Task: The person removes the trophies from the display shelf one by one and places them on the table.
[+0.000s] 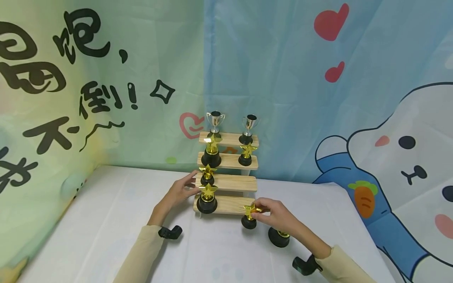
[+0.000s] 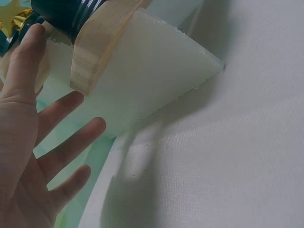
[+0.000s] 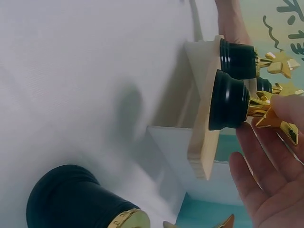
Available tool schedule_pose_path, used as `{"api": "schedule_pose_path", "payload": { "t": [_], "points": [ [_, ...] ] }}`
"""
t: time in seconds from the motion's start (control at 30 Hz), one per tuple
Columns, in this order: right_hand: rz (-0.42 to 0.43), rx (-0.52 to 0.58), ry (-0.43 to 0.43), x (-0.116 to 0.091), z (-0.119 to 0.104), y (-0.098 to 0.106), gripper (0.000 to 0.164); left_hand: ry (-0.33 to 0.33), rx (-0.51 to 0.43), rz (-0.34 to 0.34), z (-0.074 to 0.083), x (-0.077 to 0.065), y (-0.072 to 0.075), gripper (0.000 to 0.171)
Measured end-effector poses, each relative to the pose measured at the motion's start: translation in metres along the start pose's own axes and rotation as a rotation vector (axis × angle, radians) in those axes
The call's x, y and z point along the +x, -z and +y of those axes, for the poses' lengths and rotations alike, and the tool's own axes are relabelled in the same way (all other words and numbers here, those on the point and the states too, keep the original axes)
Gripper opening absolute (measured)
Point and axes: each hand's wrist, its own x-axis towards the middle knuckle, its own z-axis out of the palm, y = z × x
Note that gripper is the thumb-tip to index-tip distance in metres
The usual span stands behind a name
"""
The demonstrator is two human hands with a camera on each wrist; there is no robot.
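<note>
My right hand [image 1: 274, 212] pinches the gold star of a small star trophy [image 3: 230, 102]. Its round black base is at the right front corner of a four-step wooden display stand [image 1: 235, 182]. At the stand's left side, my left hand [image 1: 181, 190] has its fingers spread, and the thumb tip is close to the steps in the left wrist view. Near that hand stand two star trophies, a larger one [image 1: 207, 205] on the bottom step and a small one [image 1: 207, 179] on the step above.
On the third step are a large star trophy [image 1: 211, 158] and a small one [image 1: 245, 159]. Two silver cups [image 1: 214, 122] top the stand. Another black-based trophy [image 1: 278, 237] stands on the white table [image 1: 219, 251] under my right forearm. A printed curtain [image 1: 276, 59] hangs behind.
</note>
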Motion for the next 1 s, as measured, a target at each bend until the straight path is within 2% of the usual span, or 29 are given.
{"api": "schedule_pose_path", "payload": {
  "t": [0.23,0.63,1.0],
  "points": [
    [-0.026,-0.025,0.025,-0.003,0.006,-0.003,0.015,-0.024,0.005,0.004,0.000,0.000,0.001,0.066],
    [-0.104,-0.036,0.010,-0.005,0.008,-0.008,0.014,-0.022,-0.004,0.005,-0.001,0.001,-0.001,0.065],
    [-0.112,-0.077,-0.005,-0.004,0.007,-0.011,0.012,-0.018,0.010,0.008,-0.002,0.000,-0.001,0.065]
  ]
}}
